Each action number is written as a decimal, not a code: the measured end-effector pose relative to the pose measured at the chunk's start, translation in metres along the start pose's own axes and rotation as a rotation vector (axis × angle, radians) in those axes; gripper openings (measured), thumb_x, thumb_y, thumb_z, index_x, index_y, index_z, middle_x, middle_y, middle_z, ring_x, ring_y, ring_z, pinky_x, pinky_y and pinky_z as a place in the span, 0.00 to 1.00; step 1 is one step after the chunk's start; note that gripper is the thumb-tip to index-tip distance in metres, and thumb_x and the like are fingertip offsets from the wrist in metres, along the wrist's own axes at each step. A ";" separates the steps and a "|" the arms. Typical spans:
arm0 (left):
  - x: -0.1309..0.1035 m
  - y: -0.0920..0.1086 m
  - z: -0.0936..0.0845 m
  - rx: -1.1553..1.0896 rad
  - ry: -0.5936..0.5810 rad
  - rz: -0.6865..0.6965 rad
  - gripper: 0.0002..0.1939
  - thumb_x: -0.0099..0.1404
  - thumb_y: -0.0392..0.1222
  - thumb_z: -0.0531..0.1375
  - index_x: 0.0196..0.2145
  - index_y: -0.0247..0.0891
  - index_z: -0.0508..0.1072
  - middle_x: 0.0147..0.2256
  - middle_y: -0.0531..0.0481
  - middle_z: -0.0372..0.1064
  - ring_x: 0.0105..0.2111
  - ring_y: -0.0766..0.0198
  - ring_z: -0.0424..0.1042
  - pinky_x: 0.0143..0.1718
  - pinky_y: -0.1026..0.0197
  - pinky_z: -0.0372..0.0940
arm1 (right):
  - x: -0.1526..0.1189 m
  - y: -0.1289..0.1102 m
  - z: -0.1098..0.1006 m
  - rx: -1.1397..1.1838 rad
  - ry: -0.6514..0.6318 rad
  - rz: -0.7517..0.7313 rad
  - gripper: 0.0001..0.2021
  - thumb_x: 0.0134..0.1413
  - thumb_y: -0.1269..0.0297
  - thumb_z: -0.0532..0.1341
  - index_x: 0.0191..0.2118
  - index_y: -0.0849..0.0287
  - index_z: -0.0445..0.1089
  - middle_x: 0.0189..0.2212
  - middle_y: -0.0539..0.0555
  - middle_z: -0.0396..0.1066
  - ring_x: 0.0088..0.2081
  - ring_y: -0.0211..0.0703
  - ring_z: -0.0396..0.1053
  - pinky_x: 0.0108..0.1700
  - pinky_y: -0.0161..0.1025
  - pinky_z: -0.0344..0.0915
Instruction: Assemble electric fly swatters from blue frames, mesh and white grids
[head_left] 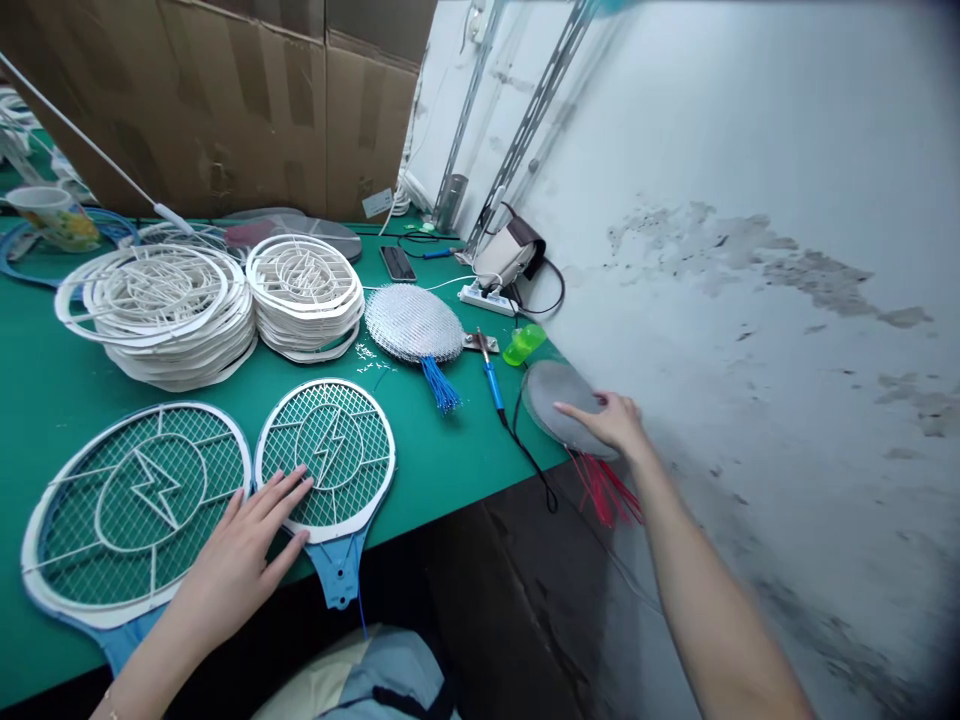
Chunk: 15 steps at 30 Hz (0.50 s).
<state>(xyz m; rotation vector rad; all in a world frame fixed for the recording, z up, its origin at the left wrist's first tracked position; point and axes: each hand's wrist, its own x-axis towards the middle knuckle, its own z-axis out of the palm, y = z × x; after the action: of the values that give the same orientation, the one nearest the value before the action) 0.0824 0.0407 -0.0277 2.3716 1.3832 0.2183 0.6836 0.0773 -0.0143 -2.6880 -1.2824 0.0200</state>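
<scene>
My left hand (255,545) lies with its fingers spread on the white rim and grid of a small electric mosquito swatter head (330,400), which has a lightning-bolt grille and a blue neck. Left of it, partly under my forearm, is a larger swatter head (150,440) of the same kind. At the table's right edge my right hand (619,420) grips a stack of round grey mesh sheets (555,390); the thumb lies on top, the fingers curl at the far side. Red wires (604,490) hang from these sheets over the edge.
White grille frames stand in two stacks (180,350) (307,330). Silver mesh discs (412,320) with blue wires lie mid-table. A soldering iron (491,380), a green plastic piece (523,344), a power strip (487,298) and a phone (397,263) are near the wall (750,150). Cardboard (225,110) stands behind.
</scene>
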 end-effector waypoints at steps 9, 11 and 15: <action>0.002 0.001 -0.003 -0.004 -0.038 -0.006 0.29 0.74 0.56 0.48 0.68 0.46 0.59 0.69 0.47 0.52 0.68 0.46 0.52 0.66 0.31 0.47 | -0.053 -0.045 -0.002 -0.045 -0.108 -0.252 0.11 0.52 0.60 0.66 0.42 0.55 0.78 0.43 0.54 0.79 0.46 0.51 0.75 0.48 0.39 0.69; 0.003 0.002 -0.004 -0.021 -0.029 0.001 0.28 0.74 0.55 0.48 0.68 0.46 0.60 0.68 0.47 0.53 0.68 0.46 0.53 0.65 0.31 0.47 | -0.051 -0.047 -0.014 -0.053 0.001 -0.215 0.11 0.57 0.62 0.61 0.43 0.57 0.77 0.47 0.57 0.77 0.49 0.55 0.74 0.51 0.43 0.68; 0.003 0.012 -0.015 -0.123 0.100 0.013 0.27 0.74 0.54 0.49 0.66 0.46 0.63 0.69 0.47 0.52 0.69 0.45 0.50 0.67 0.31 0.44 | -0.059 -0.054 -0.064 -0.026 0.451 0.007 0.18 0.64 0.64 0.51 0.49 0.64 0.75 0.47 0.70 0.74 0.51 0.63 0.72 0.52 0.54 0.67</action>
<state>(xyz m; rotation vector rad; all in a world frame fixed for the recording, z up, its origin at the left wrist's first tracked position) 0.0891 0.0419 -0.0091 2.2969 1.3577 0.4182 0.6103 0.0563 0.0539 -2.5111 -1.1317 -0.5693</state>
